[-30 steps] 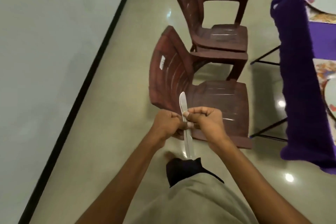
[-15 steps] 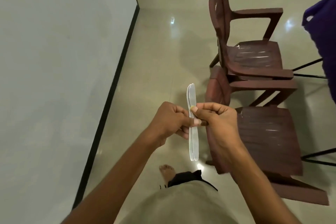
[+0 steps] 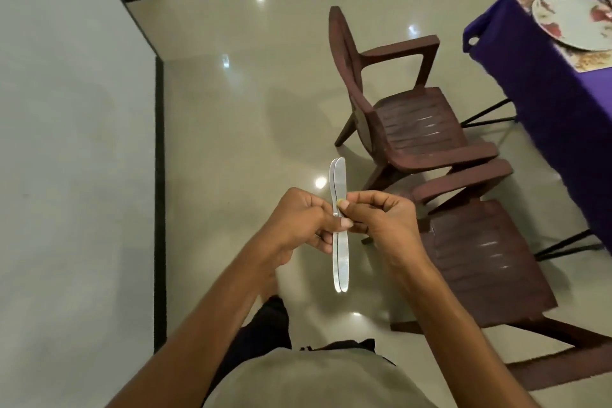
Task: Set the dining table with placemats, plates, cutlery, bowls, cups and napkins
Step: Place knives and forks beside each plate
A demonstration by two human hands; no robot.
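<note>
Back into sight has come the purple-clothed counter at the right, with the two knives no longer over the near chair but over bare floor.

Both hands pinch the two knives at their middle, blades up, handles down, flat against each other: the left hand curls round from one side, the right hand nips them with thumb and forefinger. Two brown chairs stand beside the counter, where a plate sits on a patterned placemat.
</note>
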